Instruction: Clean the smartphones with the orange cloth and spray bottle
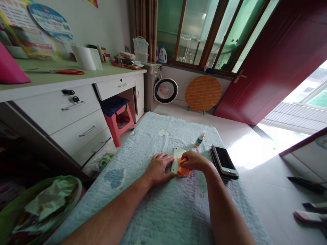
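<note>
A pale smartphone (175, 164) lies back side up on the light blue quilted cover (163, 211). My left hand (159, 167) rests flat at the phone's left edge, fingers stretched out and thumb by its lower corner. My right hand (195, 160) is closed on an orange cloth (183, 170), which lies against the phone's right side and covers part of it. Just beyond the right hand stands a small spray bottle (200, 139) with a white cap. To the right of my wrist is a stack of phones or tablets (224, 160).
On the left, a desk (102, 76) with drawers carries scissors (68, 71) and a paper roll (84, 58). A red stool (119, 124) is tucked beneath it. A waste bin (79, 190) stands at lower left. Farther off are a washing machine with its door open (166, 91) and a round wooden tabletop (203, 92).
</note>
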A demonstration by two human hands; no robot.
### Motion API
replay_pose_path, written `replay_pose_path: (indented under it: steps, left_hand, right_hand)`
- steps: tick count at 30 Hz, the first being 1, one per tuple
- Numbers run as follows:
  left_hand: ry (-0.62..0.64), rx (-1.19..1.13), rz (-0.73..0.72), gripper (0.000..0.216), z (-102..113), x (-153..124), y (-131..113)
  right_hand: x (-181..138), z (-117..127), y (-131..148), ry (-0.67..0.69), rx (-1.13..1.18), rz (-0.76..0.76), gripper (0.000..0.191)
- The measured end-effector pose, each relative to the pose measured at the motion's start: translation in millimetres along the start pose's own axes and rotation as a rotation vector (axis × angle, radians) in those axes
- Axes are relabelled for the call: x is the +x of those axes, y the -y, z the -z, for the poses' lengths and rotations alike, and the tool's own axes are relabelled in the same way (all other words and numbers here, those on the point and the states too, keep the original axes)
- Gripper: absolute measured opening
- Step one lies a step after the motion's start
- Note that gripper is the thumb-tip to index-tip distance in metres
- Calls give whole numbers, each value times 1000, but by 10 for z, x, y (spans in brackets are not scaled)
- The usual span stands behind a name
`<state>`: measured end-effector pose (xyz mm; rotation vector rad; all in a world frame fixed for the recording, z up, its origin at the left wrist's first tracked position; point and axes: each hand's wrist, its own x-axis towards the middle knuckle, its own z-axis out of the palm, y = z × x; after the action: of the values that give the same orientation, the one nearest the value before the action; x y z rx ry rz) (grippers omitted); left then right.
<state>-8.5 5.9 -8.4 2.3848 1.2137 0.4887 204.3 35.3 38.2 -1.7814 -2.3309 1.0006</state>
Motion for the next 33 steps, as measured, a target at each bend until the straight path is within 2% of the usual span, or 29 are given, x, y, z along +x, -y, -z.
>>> replay_pose_path:
  steps: [6,10,14,17,28,33]
  left_hand:
    - [-37,-15,-15,65,-20,-3,5]
    - [-38,-16,-23,65,-23,-8,4]
    - [-25,-10,-8,67,-11,-10,-11]
    - [-20,-11,5,66,4,-8,-25]
    - [-10,-25,7,66,12,-9,-26]
    - [-19,-23,-12,66,-6,-8,-4]
  right_hand:
    - [34,-61,89,-72,-16,36,8]
    - [145,-150,65,-285,-23,38,10]
    - [261,-243,8,-524,-50,-44,14]
    - [316,-293,-49,-618,-72,-94,18]
    - [293,-281,-25,-546,-104,-65,17]
    - [245,-263,63,-456,-119,53,15]
